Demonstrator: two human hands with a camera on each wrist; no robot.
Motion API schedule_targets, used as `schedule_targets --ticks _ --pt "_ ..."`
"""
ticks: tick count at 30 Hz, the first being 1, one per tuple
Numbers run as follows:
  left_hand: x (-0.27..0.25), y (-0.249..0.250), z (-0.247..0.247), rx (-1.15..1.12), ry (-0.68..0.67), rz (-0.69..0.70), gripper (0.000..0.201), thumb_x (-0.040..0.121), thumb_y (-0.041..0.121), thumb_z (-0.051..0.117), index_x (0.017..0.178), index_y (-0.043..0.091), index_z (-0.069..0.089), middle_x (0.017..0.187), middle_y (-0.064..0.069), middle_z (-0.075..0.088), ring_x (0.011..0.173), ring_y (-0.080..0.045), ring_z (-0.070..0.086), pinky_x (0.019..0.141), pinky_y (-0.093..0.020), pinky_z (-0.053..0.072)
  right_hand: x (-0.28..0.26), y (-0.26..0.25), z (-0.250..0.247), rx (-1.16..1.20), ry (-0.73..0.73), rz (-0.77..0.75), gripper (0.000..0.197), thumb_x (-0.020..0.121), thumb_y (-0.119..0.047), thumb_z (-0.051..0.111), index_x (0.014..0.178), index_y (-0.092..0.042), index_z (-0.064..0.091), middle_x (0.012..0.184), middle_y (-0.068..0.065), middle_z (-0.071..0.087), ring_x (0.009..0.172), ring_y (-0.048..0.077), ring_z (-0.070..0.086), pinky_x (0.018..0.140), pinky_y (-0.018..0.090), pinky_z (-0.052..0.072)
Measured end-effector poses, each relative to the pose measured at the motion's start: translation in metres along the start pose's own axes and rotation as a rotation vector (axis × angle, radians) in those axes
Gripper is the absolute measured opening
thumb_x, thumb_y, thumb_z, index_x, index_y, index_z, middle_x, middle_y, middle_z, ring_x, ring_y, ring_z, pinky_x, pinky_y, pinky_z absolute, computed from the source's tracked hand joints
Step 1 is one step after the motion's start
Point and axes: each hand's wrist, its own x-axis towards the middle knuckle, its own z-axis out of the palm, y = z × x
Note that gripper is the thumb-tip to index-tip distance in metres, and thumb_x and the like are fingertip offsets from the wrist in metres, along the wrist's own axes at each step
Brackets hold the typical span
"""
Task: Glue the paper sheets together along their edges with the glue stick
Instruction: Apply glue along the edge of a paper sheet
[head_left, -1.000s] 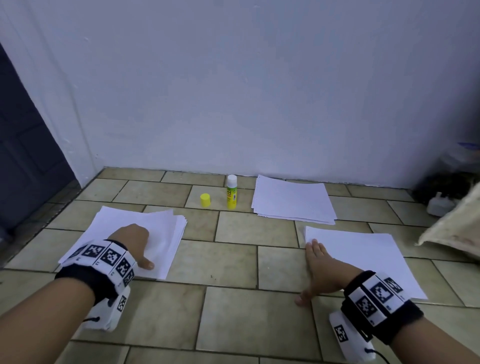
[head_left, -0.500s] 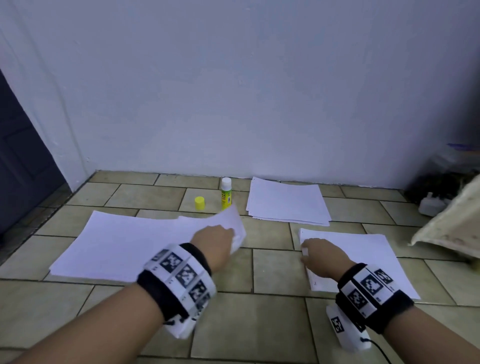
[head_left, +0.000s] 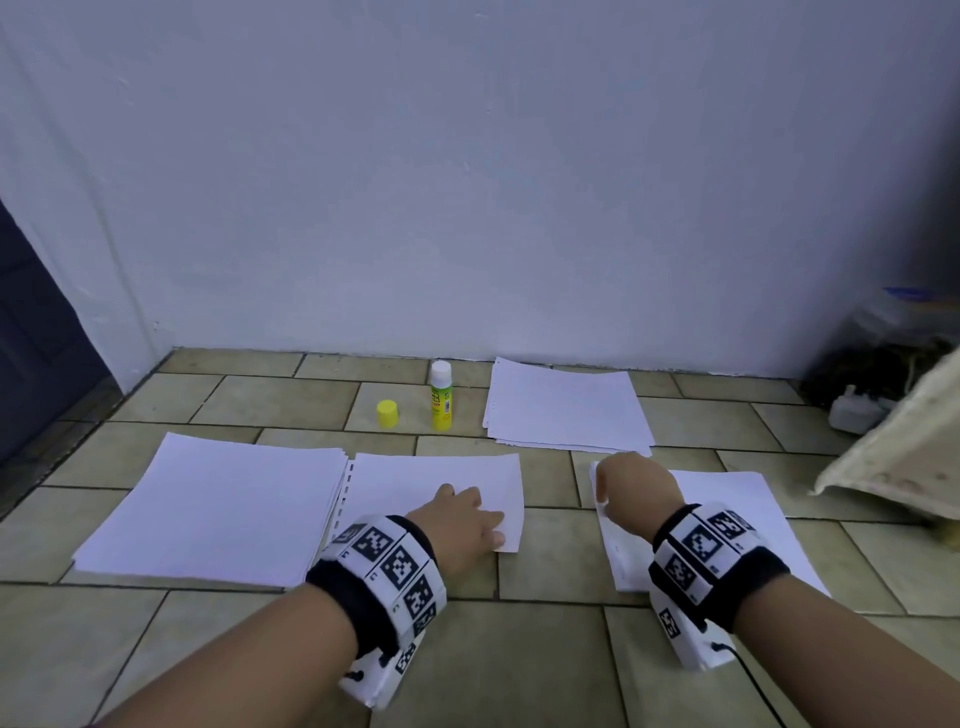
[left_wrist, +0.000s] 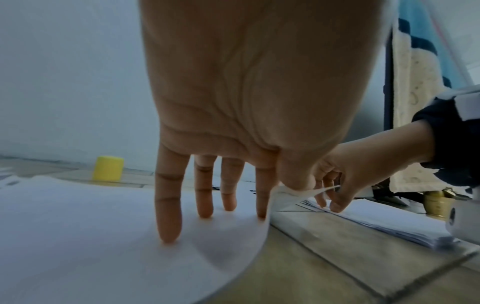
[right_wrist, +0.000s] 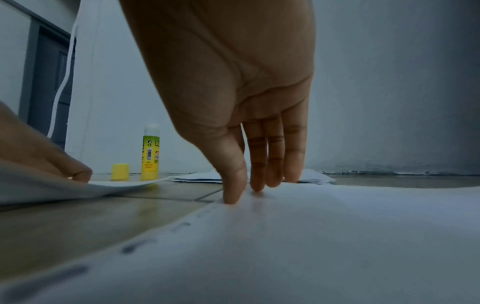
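Since a second ago the left hand (head_left: 465, 514) has carried a single sheet (head_left: 415, 483) off its stack (head_left: 218, 509), thumb pinching its edge. The right hand (head_left: 636, 493), fingers straight, presses its pile (head_left: 737, 499). Laying out; next, reach for the glue stick (head_left: 441, 395) beyond both hands.

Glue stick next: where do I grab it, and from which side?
Take the glue stick round its yellow barrel, below the white tip, coming from the near side. It stands upright and uncapped by the wall, so a side grip probably keeps fingers off the glue. The cap sits apart on its left and the far paper stack on its right.
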Motion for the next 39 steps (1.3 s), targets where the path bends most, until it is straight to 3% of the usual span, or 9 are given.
schedule_targets --ticks 6,9,12,15,19,23,29,34,39 --pt "0.004 -0.008 0.000 -0.081 -0.035 0.029 0.043 0.106 0.026 0.021 0.148 0.025 0.029 0.148 -0.010 0.028 0.130 -0.033 0.028 0.108 -0.040 0.030 0.010 0.003 -0.005 -0.023 -0.043 -0.015 0.023 0.085 -0.003 0.043 0.064 -0.011 0.051 0.066 0.002 0.046 0.063 0.018 0.048 0.052 0.020 0.038" --pt "0.007 -0.014 0.005 -0.144 0.041 0.025 0.060 0.095 0.008 0.050 0.148 0.029 0.031 0.145 -0.006 0.029 0.130 -0.026 0.030 0.102 -0.039 0.039 0.010 0.006 -0.013 -0.010 -0.060 -0.041 0.016 0.086 -0.011 0.050 0.078 -0.009 0.064 0.075 0.004 0.057 0.072 0.020 0.054 0.057 0.021 0.043" --pt "0.009 -0.017 0.011 -0.139 0.085 -0.007 0.069 0.088 0.011 0.062 0.145 0.035 0.033 0.149 -0.006 0.019 0.138 -0.028 0.015 0.104 -0.048 0.039 0.005 -0.001 -0.032 0.041 -0.034 -0.061 0.017 0.083 -0.024 0.064 0.083 -0.007 0.065 0.082 0.004 0.061 0.082 0.021 0.062 0.063 0.024 0.048" --pt "0.012 -0.022 0.014 -0.190 0.018 -0.039 0.068 0.092 0.020 0.060 0.146 0.043 0.026 0.158 -0.003 0.001 0.145 -0.036 -0.004 0.106 -0.066 0.027 0.005 -0.023 -0.054 0.158 0.029 -0.122 0.027 0.082 -0.033 0.068 0.091 -0.007 0.069 0.095 0.004 0.066 0.091 0.020 0.063 0.074 0.030 0.052" --pt "0.017 -0.028 0.022 -0.095 -0.043 -0.010 0.068 0.098 0.030 0.048 0.149 0.047 0.007 0.161 0.002 -0.011 0.145 -0.041 -0.009 0.104 -0.067 0.030 0.024 -0.063 -0.074 0.338 0.084 -0.241 0.028 0.083 -0.037 0.069 0.095 -0.012 0.067 0.092 -0.003 0.059 0.097 0.015 0.057 0.079 0.027 0.046" --pt "0.021 -0.029 0.023 -0.005 -0.090 -0.013 0.067 0.101 0.038 0.042 0.149 0.047 -0.004 0.160 0.002 -0.019 0.144 -0.042 -0.011 0.104 -0.065 0.032 0.058 -0.103 -0.078 0.623 0.068 -0.246 0.046 0.082 -0.035 0.071 0.120 -0.013 0.057 0.109 0.002 0.058 0.108 0.016 0.054 0.083 0.022 0.039" --pt "0.020 -0.029 0.019 0.015 -0.125 0.009 0.058 0.100 0.034 0.042 0.151 0.036 0.014 0.160 0.001 -0.018 0.144 -0.044 -0.014 0.104 -0.065 0.030 0.087 -0.137 -0.060 0.718 0.088 -0.213 0.042 0.084 -0.028 0.069 0.120 -0.009 0.060 0.107 0.005 0.062 0.107 0.021 0.058 0.090 0.029 0.043" --pt "0.020 -0.030 0.020 -0.017 -0.108 0.008 0.066 0.101 0.036 0.043 0.150 0.046 -0.001 0.160 0.002 -0.019 0.144 -0.042 -0.014 0.106 -0.065 0.029 0.082 -0.123 -0.060 0.738 0.084 -0.210 0.026 0.090 -0.027 0.059 0.101 -0.004 0.059 0.107 0.015 0.066 0.091 0.023 0.057 0.078 0.032 0.043" --pt "0.015 -0.029 0.014 -0.009 -0.083 0.023 0.067 0.100 0.041 0.042 0.150 0.045 -0.002 0.161 -0.003 -0.014 0.145 -0.044 -0.007 0.110 -0.054 0.031 0.055 -0.070 -0.089 0.784 -0.242 -0.170 0.023 0.088 -0.031 0.062 0.106 -0.018 0.063 0.091 -0.002 0.062 0.070 0.017 0.063 0.068 0.032 0.056"
